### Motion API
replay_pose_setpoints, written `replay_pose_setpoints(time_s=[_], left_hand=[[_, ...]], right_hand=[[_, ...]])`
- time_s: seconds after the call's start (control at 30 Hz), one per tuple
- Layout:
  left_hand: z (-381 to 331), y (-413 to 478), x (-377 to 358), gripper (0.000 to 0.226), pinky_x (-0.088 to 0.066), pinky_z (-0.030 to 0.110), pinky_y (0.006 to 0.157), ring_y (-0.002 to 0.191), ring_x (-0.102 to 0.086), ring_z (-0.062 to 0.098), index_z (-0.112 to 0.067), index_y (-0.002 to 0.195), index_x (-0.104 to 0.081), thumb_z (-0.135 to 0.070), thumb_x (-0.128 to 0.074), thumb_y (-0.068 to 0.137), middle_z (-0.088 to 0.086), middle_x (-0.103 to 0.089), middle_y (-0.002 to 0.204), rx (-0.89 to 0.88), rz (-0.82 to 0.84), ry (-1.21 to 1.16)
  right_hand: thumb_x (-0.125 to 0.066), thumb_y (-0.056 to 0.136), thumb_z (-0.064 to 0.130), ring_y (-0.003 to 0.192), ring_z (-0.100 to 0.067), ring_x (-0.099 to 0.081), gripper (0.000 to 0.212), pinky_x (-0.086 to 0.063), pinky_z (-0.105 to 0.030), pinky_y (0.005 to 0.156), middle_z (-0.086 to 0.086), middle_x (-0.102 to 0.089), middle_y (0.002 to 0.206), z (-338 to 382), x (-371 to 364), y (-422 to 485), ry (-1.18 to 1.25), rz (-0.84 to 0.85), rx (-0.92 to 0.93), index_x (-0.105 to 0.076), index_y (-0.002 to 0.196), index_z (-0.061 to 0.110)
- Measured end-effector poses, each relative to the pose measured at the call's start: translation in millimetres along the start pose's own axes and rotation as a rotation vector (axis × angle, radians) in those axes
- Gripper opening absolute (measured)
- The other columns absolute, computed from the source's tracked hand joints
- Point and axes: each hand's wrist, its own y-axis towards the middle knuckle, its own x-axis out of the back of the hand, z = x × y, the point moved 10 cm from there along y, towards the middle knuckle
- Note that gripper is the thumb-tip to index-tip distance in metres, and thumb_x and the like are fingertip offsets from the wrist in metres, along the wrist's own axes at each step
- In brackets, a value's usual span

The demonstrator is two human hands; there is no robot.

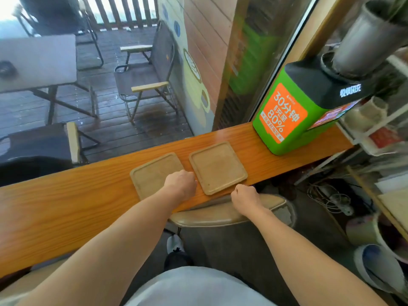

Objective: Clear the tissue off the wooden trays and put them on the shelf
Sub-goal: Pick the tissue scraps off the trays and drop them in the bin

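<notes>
Two square, light wooden trays lie side by side on an orange-brown wooden counter [66, 202]. No tissue shows on either. My left hand [181, 183] rests over the right near part of the left tray [152, 171], fingers curled under and hidden, near the gap between the trays. My right hand [245, 198] is a closed fist just off the counter's near edge, beside the near corner of the right tray [217, 166]. It does not clearly touch the tray. Nothing shows in either hand.
A green and black box with an orange label [287, 111] stands on the counter's right end. White wire shelves [375, 129] with cups and a metal pot fill the far right. A beige stool [220, 214] sits under the counter. Beyond the counter are folding chairs and a table.
</notes>
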Motion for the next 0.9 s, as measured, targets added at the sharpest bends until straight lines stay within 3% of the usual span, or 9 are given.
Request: replay_pose_setpoints(time_s=[0.17, 0.3, 0.4, 0.5, 0.63, 0.77, 0.9], left_hand=[[-75.6, -32.1, 34.5, 0.045, -0.050, 0.035, 0.060, 0.070, -0.064, 0.029, -0.012, 0.079, -0.067, -0.038, -0.038, 0.103, 0.005, -0.066, 0.079, -0.054, -0.261, -0.082], [-164.3, -63.2, 47.5, 0.047, -0.045, 0.031, 0.049, 0.057, -0.058, 0.023, -0.018, 0.067, -0.061, -0.040, -0.038, 0.102, 0.002, -0.060, 0.064, -0.154, -0.396, -0.205], [-242.2, -84.7, 17.2, 0.046, -0.053, 0.035, 0.057, 0.063, -0.062, 0.026, -0.018, 0.071, -0.062, -0.042, -0.037, 0.101, 0.004, -0.062, 0.069, -0.260, -0.312, -0.194], [-313.8, -101.3, -30.3, 0.041, -0.050, 0.036, 0.061, 0.070, -0.062, 0.028, -0.017, 0.079, -0.064, -0.040, -0.038, 0.101, 0.004, -0.063, 0.078, -0.357, -0.197, -0.079], [-395.0, -124.4, -84.9, 0.032, -0.052, 0.035, 0.064, 0.078, -0.067, 0.030, -0.015, 0.093, -0.071, -0.032, -0.044, 0.097, 0.008, -0.071, 0.091, -0.462, -0.053, 0.013], [-453.8, -141.9, -113.2, 0.035, -0.045, 0.037, 0.067, 0.094, -0.067, 0.036, -0.009, 0.113, -0.067, -0.031, -0.045, 0.096, 0.014, -0.070, 0.109, -0.573, -0.010, 0.097], [-477.9, -135.1, -127.9, 0.038, -0.050, 0.042, 0.073, 0.100, -0.066, 0.039, -0.009, 0.113, -0.067, -0.033, -0.042, 0.098, 0.016, -0.068, 0.115, -0.612, 0.030, 0.165]], right_hand=[[-0.029, 0.097, 0.035, 0.074, -0.028, -0.055, 0.039, -0.041, -0.036, 0.064, -0.007, -0.057, 0.078, -10.2, 21.8, -46.7, 0.081, -0.104, 0.205, -0.045, 0.064, 0.022], [-0.029, 0.097, 0.036, 0.074, -0.026, -0.055, 0.035, -0.040, -0.035, 0.062, -0.004, -0.057, 0.079, -73.6, 24.8, -87.1, 0.104, -0.166, 0.205, -0.047, 0.073, 0.017], [-0.032, 0.098, 0.035, 0.079, -0.028, -0.056, 0.032, -0.040, -0.035, 0.064, -0.011, -0.064, 0.093, -164.3, 27.3, -109.7, 0.091, -0.220, 0.059, -0.055, 0.087, 0.014], [-0.034, 0.096, 0.033, 0.093, -0.033, -0.060, 0.037, -0.042, -0.035, 0.070, -0.015, -0.065, 0.105, -263.6, 34.0, -137.6, 0.088, -0.266, -0.141, -0.063, 0.102, 0.011], [-0.034, 0.094, 0.035, 0.091, -0.033, -0.062, 0.038, -0.045, -0.038, 0.071, -0.015, -0.066, 0.104, -372.2, 48.7, -179.3, 0.083, -0.341, -0.321, -0.063, 0.100, 0.010], [-0.033, 0.095, 0.035, 0.094, -0.034, -0.062, 0.038, -0.041, -0.038, 0.069, -0.017, -0.066, 0.107, -433.2, 48.3, -199.4, 0.112, -0.344, -0.463, -0.062, 0.101, 0.010], [-0.032, 0.095, 0.036, 0.091, -0.033, -0.061, 0.038, -0.041, -0.037, 0.068, -0.015, -0.065, 0.107, -446.5, 37.4, -187.3, 0.147, -0.309, -0.486, -0.060, 0.100, 0.011]])
